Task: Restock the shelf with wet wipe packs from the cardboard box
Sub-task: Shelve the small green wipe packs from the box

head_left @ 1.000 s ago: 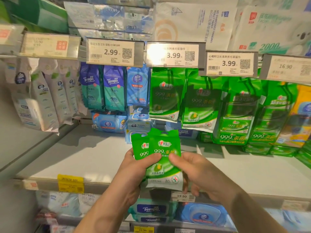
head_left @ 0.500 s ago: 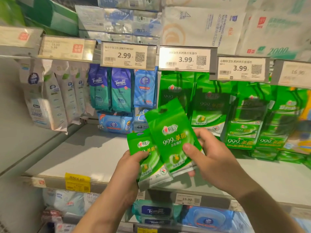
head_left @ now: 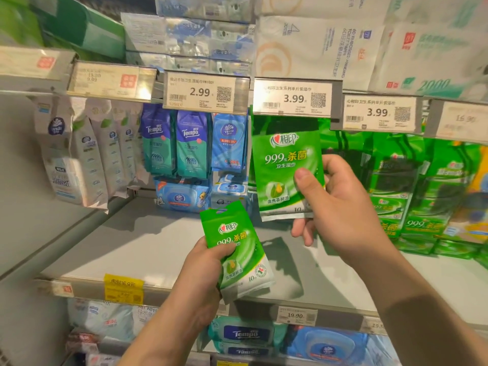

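My right hand point(head_left: 340, 207) pinches a green wet wipe pack point(head_left: 284, 170) by its lower right corner and holds it upright just under the 3.99 price tag point(head_left: 293, 97), in front of the hanging green packs. My left hand point(head_left: 203, 265) grips a second green wet wipe pack point(head_left: 237, 249) lower down, tilted, over the grey shelf board point(head_left: 148, 247). The cardboard box is out of view.
Blue Tempo packs point(head_left: 175, 143) and a blue Vinda pack point(head_left: 229, 143) hang left of the green ones. White packs point(head_left: 76, 154) hang further left. More green packs point(head_left: 396, 191) hang on the right. Large tissue packs point(head_left: 317, 46) fill the top shelf.
My right hand has lifted its green pack up and to the right, away from the left hand's pack, to just under the 3.99 tag. The left hand's pack stays low.
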`<state>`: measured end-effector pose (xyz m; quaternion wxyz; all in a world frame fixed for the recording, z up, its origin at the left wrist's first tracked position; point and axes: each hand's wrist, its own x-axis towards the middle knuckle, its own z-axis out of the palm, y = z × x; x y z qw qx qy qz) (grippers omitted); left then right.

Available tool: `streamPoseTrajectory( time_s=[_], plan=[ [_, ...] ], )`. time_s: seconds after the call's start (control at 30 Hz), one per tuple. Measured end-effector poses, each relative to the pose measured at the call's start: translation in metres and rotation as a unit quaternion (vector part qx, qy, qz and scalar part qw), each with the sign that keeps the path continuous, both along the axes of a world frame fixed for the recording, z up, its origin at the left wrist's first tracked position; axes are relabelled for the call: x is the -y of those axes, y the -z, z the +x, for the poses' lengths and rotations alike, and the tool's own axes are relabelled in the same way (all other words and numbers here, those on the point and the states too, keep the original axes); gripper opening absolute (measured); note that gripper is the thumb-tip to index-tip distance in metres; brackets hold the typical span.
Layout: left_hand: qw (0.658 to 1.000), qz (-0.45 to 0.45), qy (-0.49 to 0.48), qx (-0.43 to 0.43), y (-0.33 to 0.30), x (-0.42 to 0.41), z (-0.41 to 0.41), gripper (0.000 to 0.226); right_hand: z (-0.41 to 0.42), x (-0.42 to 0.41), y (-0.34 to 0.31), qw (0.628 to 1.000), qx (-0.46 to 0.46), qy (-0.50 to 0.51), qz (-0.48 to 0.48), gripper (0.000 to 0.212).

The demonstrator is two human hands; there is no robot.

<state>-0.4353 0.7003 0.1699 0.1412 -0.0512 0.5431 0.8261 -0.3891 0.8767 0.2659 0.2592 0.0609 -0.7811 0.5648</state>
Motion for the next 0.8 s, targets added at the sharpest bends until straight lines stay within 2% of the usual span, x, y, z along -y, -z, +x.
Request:
streamPoseTrajectory(
  time_s=[0.23, 0.43, 0.67, 0.8],
  plan=[
    [1.0, 0.011, 0.003, -0.017, -0.003, 0.003, 0.001, 0.023, -0.01, 0.0, 0.016, 0.998, 0.036, 0.032, -0.028, 0.02],
    [0.999, 0.01, -0.025, -0.036, -0.005, 0.004, -0.001, 0.021, -0.031, 0.001, 0.02, 0.995, 0.081, 0.06, 0.021, 0.045],
    [0.995, 0.044, -0.066, -0.067, -0.011, 0.004, 0.003, 0.02, -0.052, 0.0, 0.023, 0.99, 0.133, 0.047, 0.008, 0.046],
    [0.991, 0.053, -0.059, -0.104, -0.016, 0.005, 0.007, 0.019, -0.04, -0.003, 0.034, 0.975, 0.221, 0.005, 0.005, 0.053]
  ],
)
